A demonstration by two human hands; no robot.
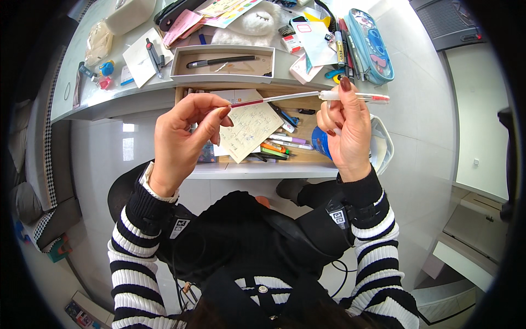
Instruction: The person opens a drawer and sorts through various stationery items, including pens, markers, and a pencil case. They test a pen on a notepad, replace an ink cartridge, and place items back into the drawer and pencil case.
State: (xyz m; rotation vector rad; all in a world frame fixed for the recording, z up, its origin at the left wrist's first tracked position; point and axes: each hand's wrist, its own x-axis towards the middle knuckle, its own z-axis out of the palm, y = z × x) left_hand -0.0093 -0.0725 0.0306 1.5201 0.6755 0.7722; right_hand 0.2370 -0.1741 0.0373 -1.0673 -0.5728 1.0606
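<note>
My left hand point(181, 135) pinches the dark-red end of a slim pen refill point(291, 96) between thumb and fingers. The refill's other end meets the white tip of a clear pen barrel point(328, 95). My right hand point(349, 135) grips that barrel, which has red at its far end, with the thumb along it. How far the refill reaches inside is hard to tell. Below both hands an open drawer point(302, 158) holds a handwritten paper sheet point(246, 127), several markers point(291, 140) and blue-handled scissors point(289, 117). A blue container point(321, 142) is partly hidden behind my right hand.
On the desk point(156, 92), a shallow box point(222, 78) contains a black pen point(222, 61). A blue pencil case point(372, 49), a white plush toy point(254, 24), a compass point(154, 57) and loose papers surround it. A white bin point(384, 144) stands right of the drawer.
</note>
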